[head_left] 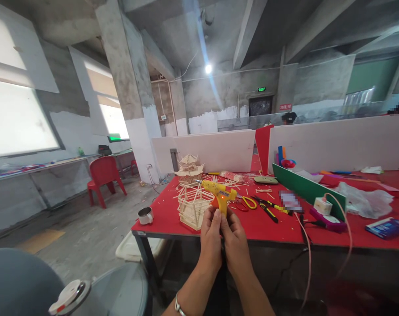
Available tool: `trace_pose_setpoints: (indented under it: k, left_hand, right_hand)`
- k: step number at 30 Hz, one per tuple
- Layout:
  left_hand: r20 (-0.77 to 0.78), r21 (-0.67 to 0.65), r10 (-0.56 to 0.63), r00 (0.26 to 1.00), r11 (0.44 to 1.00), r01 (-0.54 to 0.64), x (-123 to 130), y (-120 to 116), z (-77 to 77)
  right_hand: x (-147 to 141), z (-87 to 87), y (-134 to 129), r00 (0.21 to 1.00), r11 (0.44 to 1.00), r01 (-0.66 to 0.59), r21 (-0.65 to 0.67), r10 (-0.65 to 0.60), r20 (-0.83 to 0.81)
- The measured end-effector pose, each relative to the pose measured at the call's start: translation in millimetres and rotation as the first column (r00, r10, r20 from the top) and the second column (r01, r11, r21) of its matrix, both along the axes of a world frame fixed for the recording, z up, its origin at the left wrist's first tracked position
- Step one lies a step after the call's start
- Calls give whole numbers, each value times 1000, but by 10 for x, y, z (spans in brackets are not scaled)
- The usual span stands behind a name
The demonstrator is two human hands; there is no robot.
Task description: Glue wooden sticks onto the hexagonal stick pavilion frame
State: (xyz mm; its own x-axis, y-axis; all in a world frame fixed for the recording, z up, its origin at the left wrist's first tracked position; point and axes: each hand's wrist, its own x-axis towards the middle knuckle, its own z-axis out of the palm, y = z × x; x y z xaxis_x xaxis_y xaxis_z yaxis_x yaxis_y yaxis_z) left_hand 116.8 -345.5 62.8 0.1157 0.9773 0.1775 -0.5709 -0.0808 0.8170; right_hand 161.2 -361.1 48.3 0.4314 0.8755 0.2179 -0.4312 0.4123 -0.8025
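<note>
A yellow hot glue gun (pixel 222 193) is held up at the table's front edge, its nozzle pointing left and a small red light glowing on its side. My left hand (pixel 211 226) and my right hand (pixel 233 228) are both closed around its handle, thumbs side by side. Behind the nozzle stands an open lattice frame (pixel 194 208) of thin wooden sticks. Farther back rises a tiered stick model with pagoda-like roofs (pixel 189 169). Loose sticks (pixel 263 190) lie scattered around.
On the red table (pixel 179 237) are a metal mug (pixel 145 215), yellow-handled scissors (pixel 248 202), pliers (pixel 267 210) and a purple power strip (pixel 328 220) with a white charger (pixel 322 205). A green board (pixel 308 188) stands upright at right. A pink cable (pixel 307 263) hangs over the edge.
</note>
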Motion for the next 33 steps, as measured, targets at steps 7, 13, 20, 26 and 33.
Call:
trace_pose_setpoints:
  k: [7,13,20,26,33]
  left_hand:
    - [13,21,-37,999,999,36,-10,8,-25]
    - [32,-10,-32,999,999,32,5,3,-4]
    - [58,-37,-30,998,999,32,41,-2,-4]
    - [32,-12,-55,998,998,55,73,24,-51]
    - [25,-16,-51,998,999,51,104,0,-7]
  right_hand:
    - [8,-18,0,1000,1000,-11,20,11,-9]
    - [13,-29,-3,1000,1000,-7,14,7,-26]
    - [18,-32,3,998,1000,-14,21,15,-64]
    - [57,-74,11,999,999,-19,29,20,-46]
    - [75,19,-29,1000,1000,10,25,-9,-24]
